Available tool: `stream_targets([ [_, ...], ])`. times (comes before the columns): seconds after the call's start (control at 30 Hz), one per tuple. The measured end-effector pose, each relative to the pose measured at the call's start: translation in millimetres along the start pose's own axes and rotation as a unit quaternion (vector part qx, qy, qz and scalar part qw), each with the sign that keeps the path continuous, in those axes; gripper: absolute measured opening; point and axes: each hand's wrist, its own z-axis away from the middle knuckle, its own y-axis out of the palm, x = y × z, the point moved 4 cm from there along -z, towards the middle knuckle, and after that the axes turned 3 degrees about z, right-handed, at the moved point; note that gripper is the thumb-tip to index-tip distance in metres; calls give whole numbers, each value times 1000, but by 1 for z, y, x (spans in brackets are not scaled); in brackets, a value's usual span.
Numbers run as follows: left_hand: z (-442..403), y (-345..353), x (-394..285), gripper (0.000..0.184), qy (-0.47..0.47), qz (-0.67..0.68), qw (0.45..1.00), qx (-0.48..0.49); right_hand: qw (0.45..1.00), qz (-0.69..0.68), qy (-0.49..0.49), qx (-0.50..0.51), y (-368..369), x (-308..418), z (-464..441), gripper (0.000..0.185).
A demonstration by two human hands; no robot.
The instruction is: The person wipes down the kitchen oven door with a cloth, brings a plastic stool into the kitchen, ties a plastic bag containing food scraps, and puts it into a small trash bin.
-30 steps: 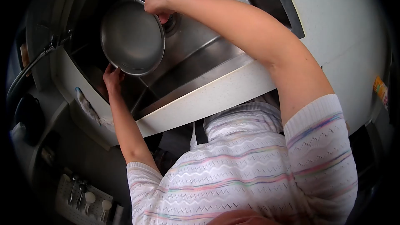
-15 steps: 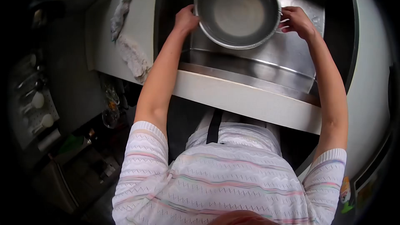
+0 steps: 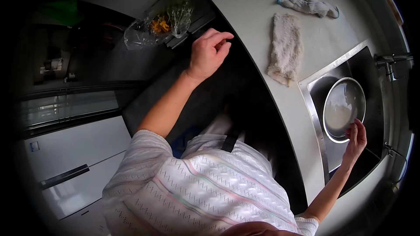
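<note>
A round metal bowl (image 3: 336, 100) with cloudy liquid in it sits in the steel sink (image 3: 316, 100) at the right. My right hand (image 3: 356, 139) is at the bowl's near rim, its fingers partly spread and overlapping the edge; whether they touch it is hard to tell. Away from the sink, my left hand (image 3: 211, 54) hangs in the air beside the counter edge, loosely curled with thumb and forefinger apart and nothing in it. A fluffy pale cloth (image 3: 285, 49) lies flat on the counter (image 3: 249, 6), near a crumpled grey-white cloth (image 3: 306, 4) with blue edging.
A faucet (image 3: 393, 61) stands behind the sink. At the upper left, clear plastic bags (image 3: 151, 30) hold something orange and green. A white cabinet or appliance (image 3: 70, 161) with a dark handle is at the lower left. The counter edge runs diagonally between my hands.
The view has swung left. My left hand has let go of the bowl and moved away from the sink. The bowl, earlier between both hands, is now near only my right hand.
</note>
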Motion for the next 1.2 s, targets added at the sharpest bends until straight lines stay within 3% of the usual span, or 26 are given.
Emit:
stream_targets([
  [0.07, 11, -86, 70, 17, -49, -24, 992, -114, 994, -17, -80, 75, 106, 63, 14, 16],
  [0.13, 25, -165, 112, 17, -87, -79, 969, -217, 970, 80, -152, 173, 220, 125, 31, 15],
  [0.2, 40, -225, 143, 33, -144, -216, 927, -271, 912, 156, -288, 246, 331, 175, 50, 20],
  [0.27, 52, -254, 180, 50, -209, -211, 903, -310, 840, 202, -424, 269, 428, 196, 66, 34],
  [0.4, 63, -265, 238, 75, -313, -141, 895, -284, 810, 297, -459, 214, 553, 194, 63, 43],
  [0.53, 63, -266, 269, 61, -364, -71, 899, -232, 793, 360, -441, 218, 594, 187, 48, 39],
  [0.57, 62, -268, 271, 43, -349, -75, 899, -252, 790, 362, -446, 216, 597, 190, 46, 28],
  [0.67, 69, -272, 295, 31, -447, 110, 868, -188, 816, 250, -448, 267, 589, 202, 23, 18],
  [0.7, 67, -274, 290, 20, -439, 123, 872, -178, 846, 168, -421, 281, 581, 217, 15, 13],
  [0.73, 64, -277, 283, 19, -418, 180, 870, -189, 891, 69, -288, 343, 581, 209, -6, 13],
  [0.77, 60, -282, 273, 18, -396, 234, 866, -195, 893, -107, -178, 399, 573, 236, -8, 13],
  [0.93, 7, -307, 210, 15, -271, 365, 873, -176, 880, -74, -113, 455, 577, 323, -52, 14],
  [1.07, -37, -315, 190, 12, -189, 306, 917, -171, 868, -124, -110, 469, 593, 350, -59, 13],
  [1.2, -60, -326, 176, 8, -162, 358, 895, -210, 829, -189, -102, 516, 603, 374, -64, 13],
])
